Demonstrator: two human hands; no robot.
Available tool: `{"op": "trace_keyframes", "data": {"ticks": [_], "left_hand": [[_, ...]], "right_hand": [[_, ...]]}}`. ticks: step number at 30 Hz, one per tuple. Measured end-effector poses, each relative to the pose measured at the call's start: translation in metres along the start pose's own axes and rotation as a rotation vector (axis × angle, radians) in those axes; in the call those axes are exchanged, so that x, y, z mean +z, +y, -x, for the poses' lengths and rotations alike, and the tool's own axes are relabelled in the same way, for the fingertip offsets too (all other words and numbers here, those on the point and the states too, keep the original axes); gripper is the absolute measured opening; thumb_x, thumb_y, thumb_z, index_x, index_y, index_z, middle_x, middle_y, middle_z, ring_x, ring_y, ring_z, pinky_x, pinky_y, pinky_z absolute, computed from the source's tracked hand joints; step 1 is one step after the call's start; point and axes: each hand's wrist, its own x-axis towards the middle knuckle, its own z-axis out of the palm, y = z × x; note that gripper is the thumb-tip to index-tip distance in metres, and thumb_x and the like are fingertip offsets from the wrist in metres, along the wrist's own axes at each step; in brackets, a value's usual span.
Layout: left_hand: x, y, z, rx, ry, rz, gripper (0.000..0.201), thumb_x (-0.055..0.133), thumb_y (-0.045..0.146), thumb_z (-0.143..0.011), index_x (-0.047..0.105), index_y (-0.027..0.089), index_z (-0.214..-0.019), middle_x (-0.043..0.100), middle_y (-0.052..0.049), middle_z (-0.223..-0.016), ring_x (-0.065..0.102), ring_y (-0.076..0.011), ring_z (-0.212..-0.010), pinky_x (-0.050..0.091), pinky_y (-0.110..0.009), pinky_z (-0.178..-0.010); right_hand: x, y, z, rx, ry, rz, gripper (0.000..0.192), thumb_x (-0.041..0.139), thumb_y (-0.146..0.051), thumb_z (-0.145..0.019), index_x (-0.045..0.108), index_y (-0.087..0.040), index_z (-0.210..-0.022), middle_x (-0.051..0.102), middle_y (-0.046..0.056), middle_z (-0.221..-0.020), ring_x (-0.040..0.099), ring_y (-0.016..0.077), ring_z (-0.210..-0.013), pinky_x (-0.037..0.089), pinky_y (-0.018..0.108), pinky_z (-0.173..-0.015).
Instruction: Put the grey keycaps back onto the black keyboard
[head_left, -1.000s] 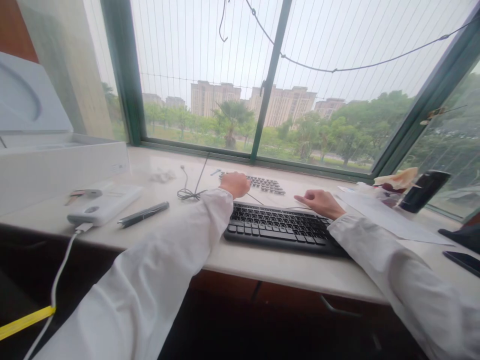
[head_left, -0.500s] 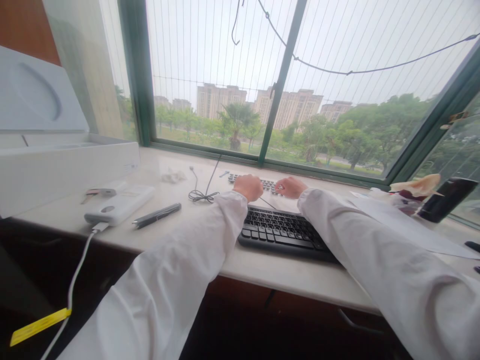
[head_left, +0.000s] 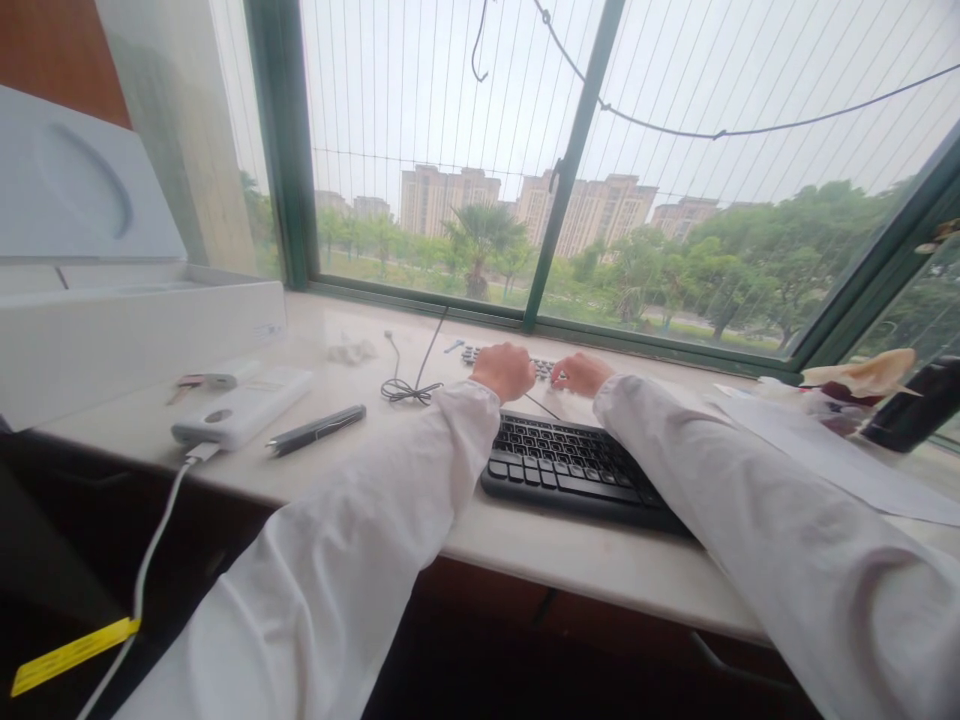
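Note:
A black keyboard (head_left: 570,470) lies on the pale stone window ledge (head_left: 585,548). Behind it, rows of loose dark keycaps (head_left: 475,352) are laid out near the window frame. My left hand (head_left: 502,371) rests curled over these keycaps, back of the hand toward me, fingers hidden. My right hand (head_left: 582,374) sits close beside it at the same rows, fingers bent down onto the caps. Whether either hand grips anything is hidden. Both arms wear white sleeves and cross over the keyboard.
Left of the hands lie a coiled thin cable (head_left: 409,389), a dark pen (head_left: 315,430), a white power bank (head_left: 240,408) with a cord, and an open white box (head_left: 135,330). On the right lie a sheet of paper (head_left: 825,450) and a dark bottle (head_left: 911,412).
My right hand has moved left from the keyboard's far right corner to the loose keycaps beside my left hand. The view has shifted slightly left.

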Motion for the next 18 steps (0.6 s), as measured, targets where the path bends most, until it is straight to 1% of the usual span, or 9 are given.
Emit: {"op": "trace_keyframes", "data": {"ticks": [2,7,11,14,16,18], "left_hand": [[-0.001,0.0,0.0,0.001,0.011,-0.009,0.041,0.04,0.037,-0.091,0.07,0.012,-0.104,0.07,-0.016,-0.1,0.064,-0.0256,-0.099,0.049,-0.036,-0.087],[-0.003,0.0,0.002,0.014,0.04,-0.021,0.041,0.04,0.036,-0.091,0.072,0.012,-0.099,0.07,-0.016,-0.096,0.065,-0.0259,-0.095,0.049,-0.036,-0.084],[-0.004,0.0,0.003,0.026,0.051,-0.022,0.04,0.04,0.035,-0.09,0.072,0.012,-0.098,0.07,-0.017,-0.094,0.066,-0.0275,-0.093,0.05,-0.038,-0.082],[-0.004,0.001,0.003,0.031,0.05,-0.019,0.04,0.039,0.033,-0.091,0.072,0.012,-0.098,0.07,-0.016,-0.093,0.066,-0.0273,-0.093,0.05,-0.038,-0.082],[-0.004,0.002,0.003,0.037,0.047,-0.012,0.04,0.039,0.033,-0.091,0.072,0.012,-0.097,0.069,-0.016,-0.092,0.065,-0.0269,-0.092,0.049,-0.037,-0.082],[-0.004,0.003,0.004,0.047,0.049,-0.004,0.041,0.039,0.034,-0.091,0.073,0.011,-0.094,0.069,-0.016,-0.089,0.065,-0.0268,-0.09,0.049,-0.037,-0.081]], "right_hand": [[0.001,-0.001,0.0,0.006,0.005,-0.01,0.021,0.064,-0.033,-0.082,0.075,-0.024,-0.098,0.072,0.008,-0.086,0.064,0.0202,-0.082,0.045,0.029,-0.073],[-0.003,-0.004,0.003,-0.005,0.034,-0.032,0.018,0.064,-0.031,-0.081,0.075,-0.022,-0.092,0.072,0.008,-0.085,0.064,0.0192,-0.078,0.043,0.028,-0.07],[-0.013,-0.004,0.014,-0.038,0.092,-0.052,0.026,0.058,-0.037,-0.084,0.074,-0.02,-0.095,0.071,0.007,-0.08,0.062,0.0168,-0.073,0.041,0.026,-0.067],[-0.022,0.003,0.035,-0.077,0.135,-0.068,0.032,0.054,-0.041,-0.086,0.073,-0.019,-0.098,0.07,0.006,-0.078,0.06,0.0151,-0.069,0.038,0.025,-0.063],[-0.027,0.009,0.056,-0.101,0.153,-0.08,0.035,0.052,-0.045,-0.087,0.073,-0.019,-0.097,0.067,0.003,-0.071,0.056,0.0136,-0.063,0.036,0.025,-0.06],[-0.03,0.016,0.08,-0.152,0.2,-0.116,0.037,0.052,-0.049,-0.087,0.072,-0.018,-0.093,0.061,0.0,-0.06,0.05,0.012,-0.054,0.033,0.025,-0.056]]}}
